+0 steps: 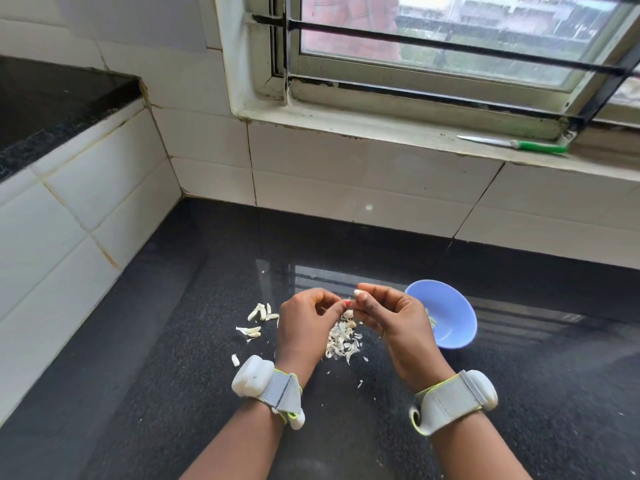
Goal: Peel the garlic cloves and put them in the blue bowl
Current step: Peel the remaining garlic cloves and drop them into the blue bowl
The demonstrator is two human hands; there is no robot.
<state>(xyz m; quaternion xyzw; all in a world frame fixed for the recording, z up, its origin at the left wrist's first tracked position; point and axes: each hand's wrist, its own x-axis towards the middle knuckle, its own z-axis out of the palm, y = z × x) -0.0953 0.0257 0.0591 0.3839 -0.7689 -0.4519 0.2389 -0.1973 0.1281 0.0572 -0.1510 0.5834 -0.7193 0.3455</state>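
While both wrists wear grey-strapped bands, the left hand (304, 323) and right hand (391, 317) meet above the black counter (156, 375) — fingers of both curled, pinching one garlic clove (358, 292) between them. Below them lies a heap of peels (341, 339); unpeeled cloves (258, 318) scattered to the left. Blue bowl (450, 313) just right, behind the right hand — peeled cloves inside. Farther back, a green-handled knife (516, 144) on the window sill.
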